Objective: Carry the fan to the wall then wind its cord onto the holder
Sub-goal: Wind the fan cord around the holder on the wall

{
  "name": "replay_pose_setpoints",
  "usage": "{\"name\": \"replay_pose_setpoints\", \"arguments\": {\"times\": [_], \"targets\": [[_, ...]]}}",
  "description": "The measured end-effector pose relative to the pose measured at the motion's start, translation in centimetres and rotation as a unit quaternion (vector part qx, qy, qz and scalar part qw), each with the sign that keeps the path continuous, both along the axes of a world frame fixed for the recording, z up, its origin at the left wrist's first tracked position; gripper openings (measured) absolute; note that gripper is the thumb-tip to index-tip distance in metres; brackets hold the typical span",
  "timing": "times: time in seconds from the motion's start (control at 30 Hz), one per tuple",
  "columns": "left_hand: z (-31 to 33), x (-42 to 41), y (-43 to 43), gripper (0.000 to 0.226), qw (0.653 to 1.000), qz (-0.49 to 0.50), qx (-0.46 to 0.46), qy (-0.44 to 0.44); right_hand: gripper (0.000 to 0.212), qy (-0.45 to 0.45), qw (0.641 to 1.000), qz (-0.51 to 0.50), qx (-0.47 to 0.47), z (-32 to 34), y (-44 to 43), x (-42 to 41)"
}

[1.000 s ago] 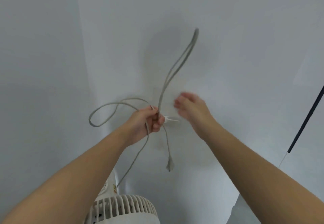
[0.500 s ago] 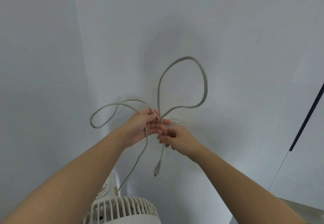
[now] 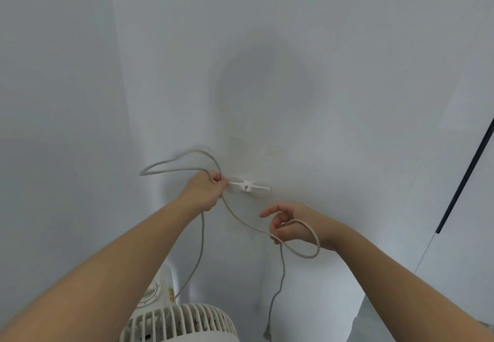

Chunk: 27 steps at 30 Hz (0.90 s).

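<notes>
Cord pinched in left hand, looped through half-curled right hand; plug blurred.

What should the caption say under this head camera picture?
Left hand pins the fan's cord beside the wall holder; right hand holds a loop.

pale grey cord, white holder on a plain light grey-white wall. fan near the bottom is white with a slatted grille, dark navy rod far right
</notes>
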<state>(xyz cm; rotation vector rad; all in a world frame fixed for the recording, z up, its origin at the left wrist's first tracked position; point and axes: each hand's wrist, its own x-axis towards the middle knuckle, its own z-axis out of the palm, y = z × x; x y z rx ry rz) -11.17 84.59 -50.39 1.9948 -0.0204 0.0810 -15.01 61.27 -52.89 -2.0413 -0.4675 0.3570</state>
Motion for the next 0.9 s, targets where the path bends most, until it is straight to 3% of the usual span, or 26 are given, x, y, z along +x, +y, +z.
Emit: {"name": "replay_pose_setpoints", "arguments": {"times": [0.1,0.2,0.27,0.33,0.4,0.5,0.57,0.63,0.73,0.9], "targets": [[1.1,-0.4,-0.4,0.019,0.986,-0.021,-0.162,-0.039,0.043,-0.025,0.980,0.019,-0.195,-0.4,-1.8,0.5],[2.2,-0.5,-0.7,0.018,0.975,-0.036,-0.210,-0.066,0.064,0.050,0.893,0.088,-0.439,-0.7,-2.1,0.2],[2.8,-0.4,-0.9,0.025,0.973,-0.066,-0.213,-0.058,0.082,0.099,0.848,0.124,-0.506,-0.9,-1.7,-0.1],[3.3,-0.4,-1.4,0.034,0.972,-0.111,-0.204,-0.041,0.090,0.103,0.861,0.127,-0.481,-0.8,-1.4,-0.2],[3.5,-0.4,-1.8,0.038,0.970,-0.154,-0.185,-0.034,0.088,0.077,0.909,0.102,-0.396,-0.3,-1.0,-0.2],[3.3,-0.5,-2.4,0.037,0.965,-0.204,-0.160,-0.022,0.064,0.047,0.984,0.031,-0.172,0.8,0.1,0.0],[3.3,-0.6,-2.7,0.037,0.962,-0.223,-0.159,-0.018,0.042,0.047,0.999,-0.008,-0.019,1.4,1.2,0.4],[3.4,-0.5,-2.9,0.037,0.958,-0.234,-0.163,-0.017,0.026,0.024,0.995,-0.062,0.071,1.9,2.2,1.0],[3.6,-0.3,-2.7,0.038,0.957,-0.238,-0.164,-0.014,0.004,-0.088,0.981,-0.154,0.082,2.3,3.3,1.7],[3.0,-0.3,-2.6,0.033,0.961,-0.222,-0.164,-0.010,0.018,-0.235,0.952,-0.195,-0.019,2.6,4.4,1.9]]}}
